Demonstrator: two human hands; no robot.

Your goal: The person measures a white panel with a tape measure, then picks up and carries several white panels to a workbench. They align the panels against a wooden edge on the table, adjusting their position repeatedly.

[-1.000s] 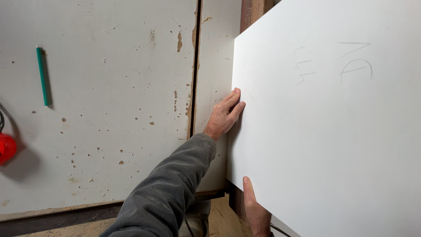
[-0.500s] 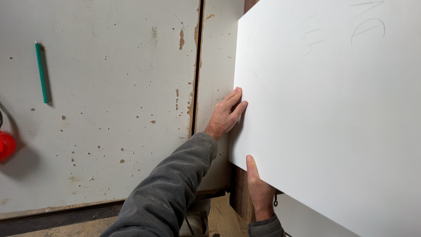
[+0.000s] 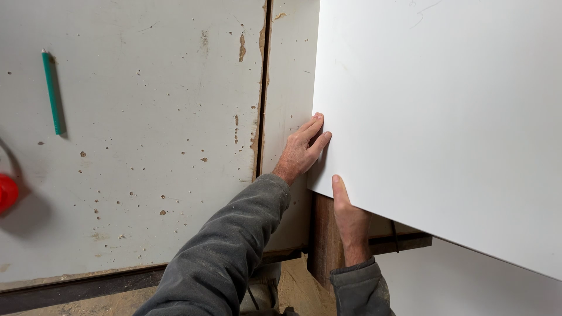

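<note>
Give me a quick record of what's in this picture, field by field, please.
Left hand: fingers curled on the left edge of the white panel
Right hand: under the panel's lower edge, thumb up on its face
Panel: large, white, smooth, tilted
Workbench: grey, chipped, speckled, with a dark seam
Green pencil: lies on the bench, far left
Red object: at the left edge, mostly cut off
Sleeves: grey

A worn grey work surface (image 3: 129,146), pitted and chipped, is filling the view, a dark seam (image 3: 261,93) running through it. A green pencil (image 3: 51,90) is lying at left; sawdust is covering the floor (image 3: 293,287) below.
</note>
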